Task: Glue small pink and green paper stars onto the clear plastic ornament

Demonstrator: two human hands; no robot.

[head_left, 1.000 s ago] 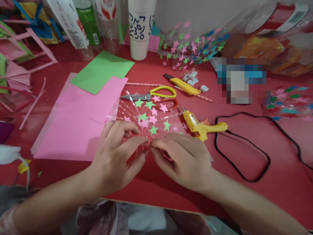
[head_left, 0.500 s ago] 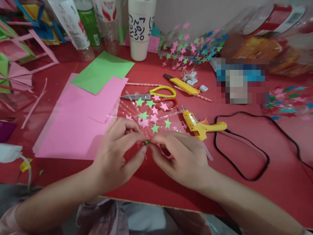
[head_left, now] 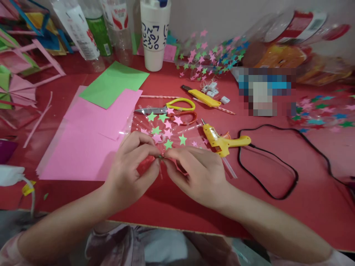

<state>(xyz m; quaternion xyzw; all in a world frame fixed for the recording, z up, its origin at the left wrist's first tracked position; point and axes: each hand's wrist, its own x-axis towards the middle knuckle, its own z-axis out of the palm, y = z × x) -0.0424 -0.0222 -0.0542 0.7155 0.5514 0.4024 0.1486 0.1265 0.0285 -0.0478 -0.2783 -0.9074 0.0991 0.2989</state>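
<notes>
At the near middle of the bench [head_left: 177, 218], a tiny green piece [head_left: 160, 157] is pinched between the two hands. The left hand [head_left: 126, 173] has a narrow grip, thumb and forefinger closed on the piece from the left; the right hand [head_left: 198, 173] does the same from the right, its fingertips pointing left. The piece is so covered by fingertips that its long axis and direction cannot be told.

Just beyond the hands lie pink and green stars [head_left: 168, 144] over clear strips. Behind them, the scissors [head_left: 167, 109] run left to right, blades pointing left, handles yellow and orange-brown. The yellow glue gun [head_left: 219, 142] sits right of the stars, nozzle toward the far left. The yellow cutter [head_left: 203, 98] slants from its dark far-left end to near right.

At the far side, the white cup [head_left: 153, 44] stands upright with dark-blue lettering, no word legible. The clear bottle [head_left: 119, 18] left of it has red lettering starting with W, the rest unclear. A barcode shows on the green bottle [head_left: 98, 31]; at far right, the large bottle [head_left: 301, 27] wears a red-and-white label, its print too blurred to read.
</notes>
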